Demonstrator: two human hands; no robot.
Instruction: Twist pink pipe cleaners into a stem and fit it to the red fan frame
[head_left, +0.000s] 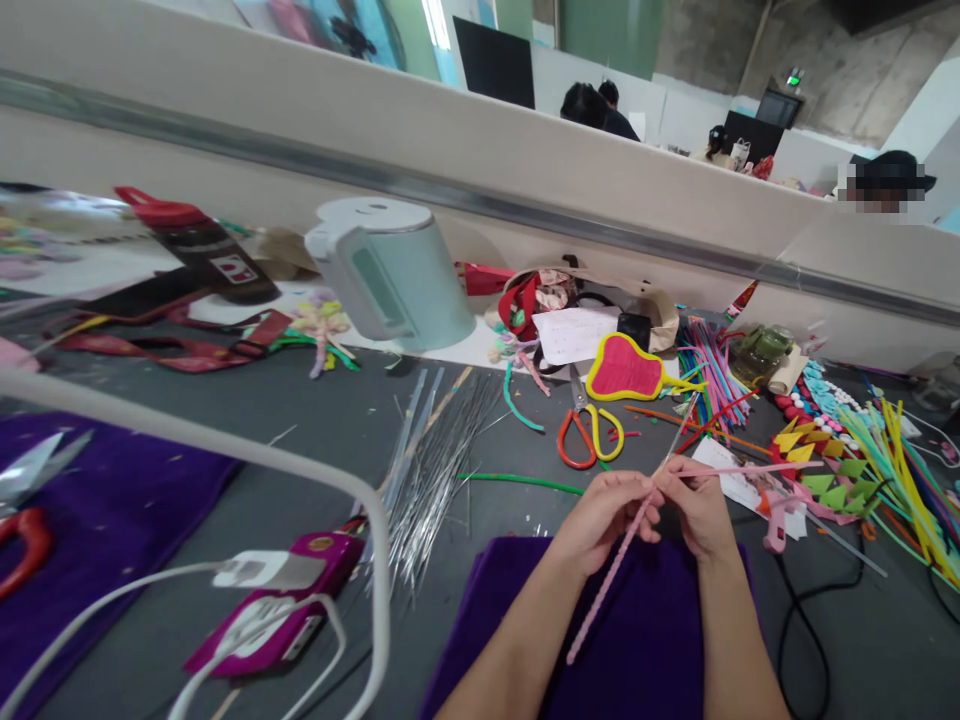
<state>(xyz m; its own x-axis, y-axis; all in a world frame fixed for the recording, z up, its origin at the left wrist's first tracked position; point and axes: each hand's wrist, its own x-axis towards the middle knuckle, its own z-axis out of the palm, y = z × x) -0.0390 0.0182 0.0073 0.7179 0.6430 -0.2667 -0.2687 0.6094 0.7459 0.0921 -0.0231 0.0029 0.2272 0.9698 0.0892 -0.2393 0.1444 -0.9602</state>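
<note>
A: In the head view, where's the twisted pink strand [611, 588]?
B: Between the two hands. It slants from the fingertips down toward the person's left, above the purple cloth [510, 620].

A: And the fingers?
B: Closed. The left hand [607, 515] and right hand [697, 500] both pinch near its upper end, practically touching. The twisted part passes closer to the left; a straight pink length [765, 468] points out past the right.

A: The surface [315, 400]?
B: Grey, with silver wires [442, 490] left of the hands, scissors [579, 392] beyond them, and a kettle [431, 290] farther left.

A: The room?
B: A pale partition [525, 160], with people [585, 105] behind it.
</note>
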